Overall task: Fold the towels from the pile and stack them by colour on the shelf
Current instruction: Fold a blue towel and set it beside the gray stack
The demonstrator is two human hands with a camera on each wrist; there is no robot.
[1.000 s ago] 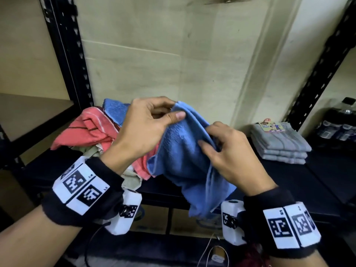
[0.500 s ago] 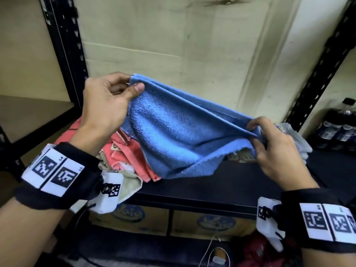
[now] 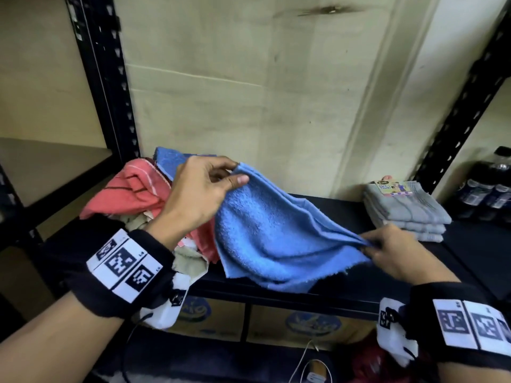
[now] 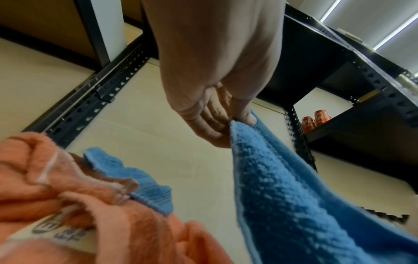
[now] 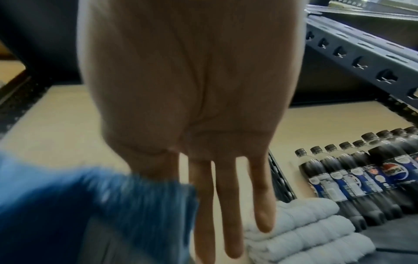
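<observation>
You are holding the blue towel (image 3: 276,230) stretched across the middle of the frame, above the black shelf (image 3: 345,205). Your left hand (image 3: 199,194) is pinching its upper corner between thumb and fingers, so that grip is clamped on the cloth. Your right hand (image 3: 392,252), at lower right, is pinching the opposite corner, while its other three fingers (image 5: 228,214) are hanging straight. The pile (image 3: 124,194) of red and blue towels is lying at centre left on the shelf. Folded grey towels (image 3: 406,211) are sitting stacked at the right, beside dark bottles (image 3: 486,186).
</observation>
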